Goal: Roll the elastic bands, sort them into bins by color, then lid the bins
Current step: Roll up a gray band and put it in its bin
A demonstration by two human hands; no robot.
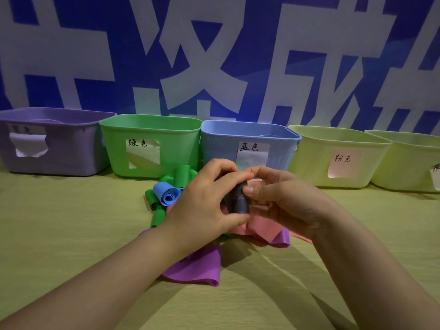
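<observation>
Nearest on the yellow-green tablecloth [71, 222] lies a limp, flat purple band [195, 270]. Just beyond it the left hand [202, 201] and right hand [283, 198] both pinch a dark grey rolled band [239, 198] between thumbs and curled fingers, upright above a loose pink band [259, 227], a blue roll [166, 192] and green bands [182, 173]. Along the back stand five smooth plastic bins with paper labels: a purple bin [71, 153], a green bin [181, 148], a blue bin [219, 146] and two pale yellow bins [309, 158] [404, 167], all unlidded, their contents hidden from this angle.
</observation>
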